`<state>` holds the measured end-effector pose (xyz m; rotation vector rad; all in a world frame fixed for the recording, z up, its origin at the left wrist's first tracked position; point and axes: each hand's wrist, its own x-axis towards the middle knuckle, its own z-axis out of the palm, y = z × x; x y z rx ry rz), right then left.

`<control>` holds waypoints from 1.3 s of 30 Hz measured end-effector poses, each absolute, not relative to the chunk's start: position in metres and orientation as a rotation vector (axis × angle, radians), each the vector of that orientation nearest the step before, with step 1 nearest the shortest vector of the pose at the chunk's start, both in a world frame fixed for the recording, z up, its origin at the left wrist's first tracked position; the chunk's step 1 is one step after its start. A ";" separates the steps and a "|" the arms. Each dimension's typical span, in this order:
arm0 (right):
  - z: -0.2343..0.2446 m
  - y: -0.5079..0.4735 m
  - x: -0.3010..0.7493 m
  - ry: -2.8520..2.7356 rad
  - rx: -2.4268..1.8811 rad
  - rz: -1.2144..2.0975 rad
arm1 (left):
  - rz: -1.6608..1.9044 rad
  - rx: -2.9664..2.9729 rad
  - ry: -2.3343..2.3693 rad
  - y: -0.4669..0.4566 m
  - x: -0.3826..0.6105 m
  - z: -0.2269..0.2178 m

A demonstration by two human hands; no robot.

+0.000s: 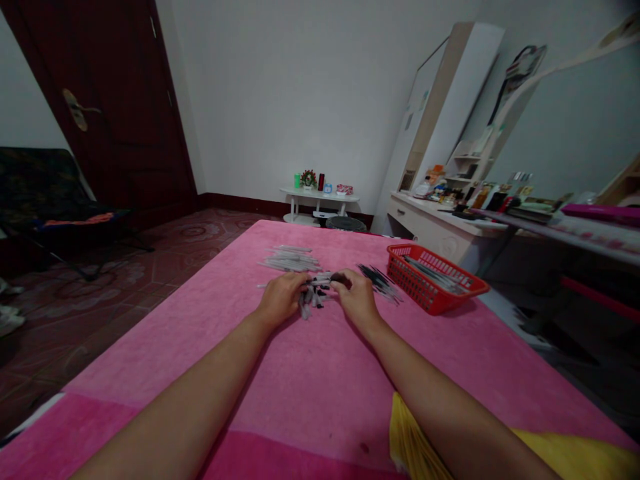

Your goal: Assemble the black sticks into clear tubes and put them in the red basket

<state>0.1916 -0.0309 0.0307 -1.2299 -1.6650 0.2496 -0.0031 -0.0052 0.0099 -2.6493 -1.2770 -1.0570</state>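
My left hand (283, 296) is closed, its fingertips at a slim grey pen-like piece above a small heap. Opposite it, my right hand (357, 295) pinches at the right end of the same piece; its exact shape is blurred. Between and below the hands lies the heap of small grey and black pen caps (306, 308). Beyond my left hand is a pile of slim whitish pen barrels (289, 259), laid side by side. To the right of my right hand, thin dark rods like pen refills (379, 283) lie in a slanted bunch.
A red plastic basket (425, 293) with long thin grey sticks (437, 275) stands at the right on the pink cloth (310, 387). Yellow fabric (417, 437) lies near my right forearm. Farther off are a low white table (320, 195), a cluttered dresser (435, 217) and a folding chair (50, 200).
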 end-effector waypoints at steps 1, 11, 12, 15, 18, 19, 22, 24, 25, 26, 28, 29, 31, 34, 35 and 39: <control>0.032 -0.031 0.192 -1.670 -1.236 0.254 | -1.048 -2.645 -1.272 -0.005 -0.003 0.010; 0.030 -0.034 0.194 -1.759 -1.363 0.260 | -1.064 -2.667 -1.211 -0.007 -0.002 0.010; 0.031 -0.034 0.194 -1.755 -1.363 0.259 | -1.072 -2.672 -1.221 -0.008 -0.002 0.011; 0.032 -0.035 0.193 -1.720 -1.317 0.249 | -1.107 -2.663 -1.273 -0.007 -0.002 0.009; 0.033 -0.036 0.191 -1.716 -1.244 0.254 | -1.162 -2.650 -1.306 -0.004 -0.003 0.006; 0.033 -0.037 0.191 -1.728 -1.239 0.257 | -1.174 -2.651 -1.309 -0.003 -0.003 0.005; 0.034 -0.039 0.192 -1.770 -1.289 0.257 | -1.198 -2.667 -1.290 -0.003 -0.002 0.003; 0.035 -0.040 0.193 -1.775 -1.328 0.235 | -1.196 -2.678 -1.281 -0.003 -0.002 0.004; 0.036 -0.040 0.194 -1.770 -1.334 0.224 | -1.192 -2.678 -1.285 -0.004 -0.002 0.005; 0.036 -0.040 0.194 -1.766 -1.330 0.214 | -1.189 -2.676 -1.292 -0.004 -0.002 0.005; 0.036 -0.040 0.195 -1.769 -1.317 0.197 | -1.187 -2.674 -1.299 -0.005 -0.002 0.007; 0.036 -0.039 0.195 -1.777 -1.323 0.193 | -1.184 -2.679 -1.298 -0.006 -0.002 0.008; 0.036 -0.039 0.195 -1.792 -1.353 0.188 | -1.172 -2.696 -1.283 -0.007 -0.002 0.009; 0.036 -0.040 0.194 -1.773 -1.384 0.179 | -1.170 -2.694 -1.284 -0.008 -0.002 0.011; 0.037 -0.040 0.194 -1.765 -1.372 0.176 | -1.177 -2.688 -1.288 -0.009 -0.002 0.011; 0.038 -0.041 0.193 -1.786 -1.334 0.202 | -1.178 -2.708 -1.276 -0.008 -0.002 0.010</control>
